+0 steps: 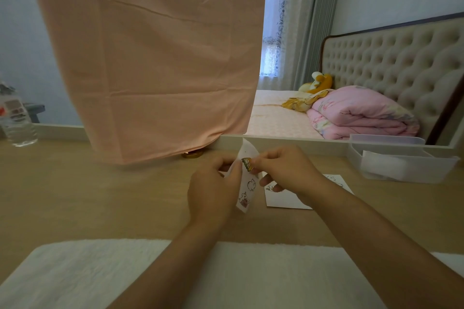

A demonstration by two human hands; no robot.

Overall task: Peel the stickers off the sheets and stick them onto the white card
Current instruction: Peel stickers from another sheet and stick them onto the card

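My left hand (213, 188) grips a white sticker sheet (247, 183), held upright and bent above the wooden table. Small cartoon stickers show on its face. My right hand (283, 168) pinches a small yellow and green sticker (246, 162) near the top of the sheet, with thumb and forefinger at its edge. The white card (288, 199) lies flat on the table just right of the sheet, partly hidden under my right hand and wrist; a few cartoon stickers show on it.
A peach cloth (155, 57) hangs over a mirror at the back of the table. A clear plastic box (401, 163) stands at the back right, a plastic bottle (17, 123) at the far left. A white towel (100, 273) covers the near edge.
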